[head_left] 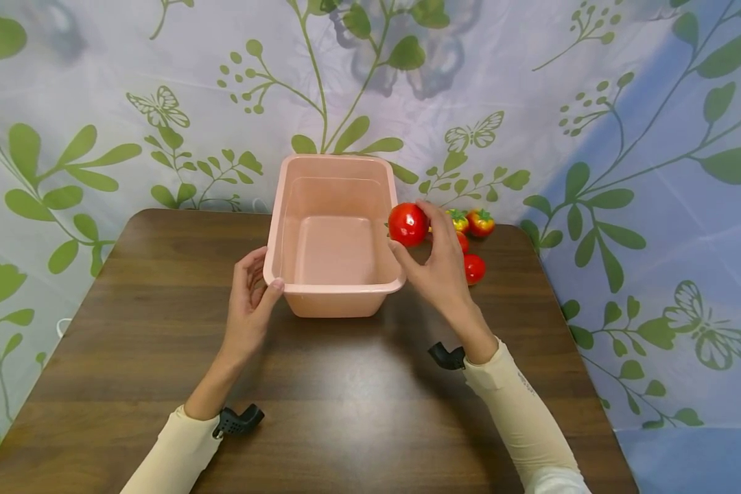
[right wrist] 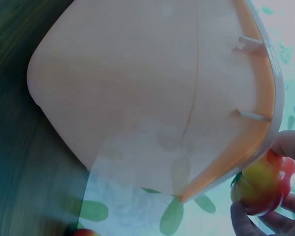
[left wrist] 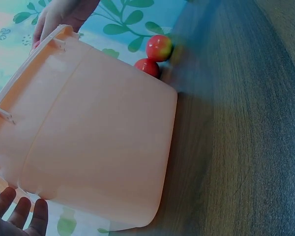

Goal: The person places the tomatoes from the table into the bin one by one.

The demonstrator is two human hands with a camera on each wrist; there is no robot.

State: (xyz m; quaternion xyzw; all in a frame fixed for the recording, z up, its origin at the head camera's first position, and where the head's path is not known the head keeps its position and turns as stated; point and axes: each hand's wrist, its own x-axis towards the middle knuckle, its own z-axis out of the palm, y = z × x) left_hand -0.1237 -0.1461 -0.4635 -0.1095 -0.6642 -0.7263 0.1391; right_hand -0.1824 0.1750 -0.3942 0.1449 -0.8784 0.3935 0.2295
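Note:
A pink plastic basin (head_left: 336, 288) stands near the back edge of the table. At its front left corner my left hand (head_left: 249, 298) grips the rim, thumb on top and fingers along the outer side. My right hand (head_left: 437, 264) holds a shiny red tomato (head_left: 408, 225) between thumb and fingers, beside the basin's right rim and above table height. In the right wrist view the held tomato (right wrist: 263, 187) shows a yellow-green patch around its green stem end. Another red tomato (head_left: 474, 268) lies on the table behind the right hand, which partly covers several more.
Red-and-yellow tomatoes (head_left: 481, 222) with green tops lie at the table's back right corner. The brown wooden table (head_left: 346, 412) meets a leaf-patterned cloth (head_left: 210, 82) at the back. A black wrist mount (head_left: 239, 419) sits on the left forearm, another (head_left: 447, 357) on the right.

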